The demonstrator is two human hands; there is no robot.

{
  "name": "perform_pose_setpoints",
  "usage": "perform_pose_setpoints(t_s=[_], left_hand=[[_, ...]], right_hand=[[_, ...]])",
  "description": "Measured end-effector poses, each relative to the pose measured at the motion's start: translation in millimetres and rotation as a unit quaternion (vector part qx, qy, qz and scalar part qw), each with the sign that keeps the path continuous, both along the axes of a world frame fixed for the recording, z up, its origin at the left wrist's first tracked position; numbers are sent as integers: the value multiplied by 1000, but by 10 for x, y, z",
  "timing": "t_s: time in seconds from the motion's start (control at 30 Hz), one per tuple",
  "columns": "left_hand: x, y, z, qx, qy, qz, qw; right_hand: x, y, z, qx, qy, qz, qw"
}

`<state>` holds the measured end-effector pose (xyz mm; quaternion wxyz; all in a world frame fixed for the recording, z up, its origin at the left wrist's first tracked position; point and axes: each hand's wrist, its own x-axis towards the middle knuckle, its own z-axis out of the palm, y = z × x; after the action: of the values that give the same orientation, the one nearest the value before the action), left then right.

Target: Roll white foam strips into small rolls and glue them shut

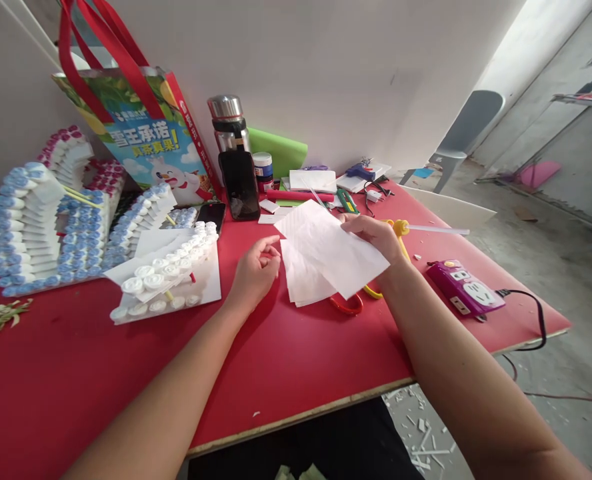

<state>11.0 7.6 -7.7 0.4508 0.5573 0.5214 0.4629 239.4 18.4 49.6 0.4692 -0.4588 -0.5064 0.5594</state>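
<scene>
My right hand [373, 235] pinches the far edge of a thin white sheet of paper [329, 247] and holds it just above the red table [126, 373]. More white sheets [301, 283] lie under it on the table. My left hand [255, 272] hovers to the left of the sheets, fingers curled in with the thumb near the fingertips, and nothing shows in it. Red-handled scissors [347, 307] and a yellow handle [373, 291] poke out from under the paper.
A white foam craft piece with rolled paper flowers [166, 273] sits left of my left hand, blue-flowered pieces [41, 227] beyond it. A shopping bag [141, 133], flask [229, 123], phone [240, 183], glue gun [361, 171] and purple power strip [465, 287] stand around.
</scene>
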Motion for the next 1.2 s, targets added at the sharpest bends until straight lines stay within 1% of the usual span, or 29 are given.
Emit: perform_pose_setpoints(t_s=[0.03,0.1,0.13,0.17,0.2,0.23,0.3,0.37,0.53,0.6,0.67,0.77,0.87,0.93,1.0,1.1,1.2], left_hand=[[-16,2,31,11,-18,20,1000],[-37,-7,111,-2,-93,25,995],[-43,-19,152,-27,-128,9,991],[-44,-34,189,-55,-149,-27,987],[-43,-50,217,-81,-155,-63,982],[-38,-66,234,-90,-153,-79,981],[-23,-90,233,-77,-127,-86,985],[-4,-96,197,-52,-114,-78,989],[22,-72,106,-31,-150,-44,987],[24,-71,106,-28,-136,-46,989],[26,-79,125,-25,-105,-60,992],[26,-95,162,-31,-76,-84,993],[24,-95,173,-33,-99,-109,989],[19,-83,161,-24,-128,-114,985],[9,-65,143,-17,-154,-102,983],[-14,-39,127,-22,-182,-87,979],[-35,-30,130,-20,-204,-81,975]], right_hand=[[8,-9,4,-15,24,34,999],[-1,-14,-28,-45,58,93,993],[-14,-11,-55,-53,51,112,991],[-29,-6,-81,-60,35,126,990],[-46,0,-105,-69,16,138,988],[-62,3,-122,-77,-1,147,986],[-91,1,-139,-89,-21,160,983],[-118,-11,-141,-96,-17,171,980],[-207,-22,-199,-105,6,203,973],[-249,-9,-253,-95,3,205,974],[-278,11,-308,-78,-19,195,978],[-281,45,-358,-53,-67,146,986],[-252,70,-352,-43,-67,73,994],[-238,73,-331,-50,-38,52,997],[-236,64,-316,-55,2,62,997],[-247,46,-322,-50,70,99,991],[-253,43,-350,-52,117,104,986]])
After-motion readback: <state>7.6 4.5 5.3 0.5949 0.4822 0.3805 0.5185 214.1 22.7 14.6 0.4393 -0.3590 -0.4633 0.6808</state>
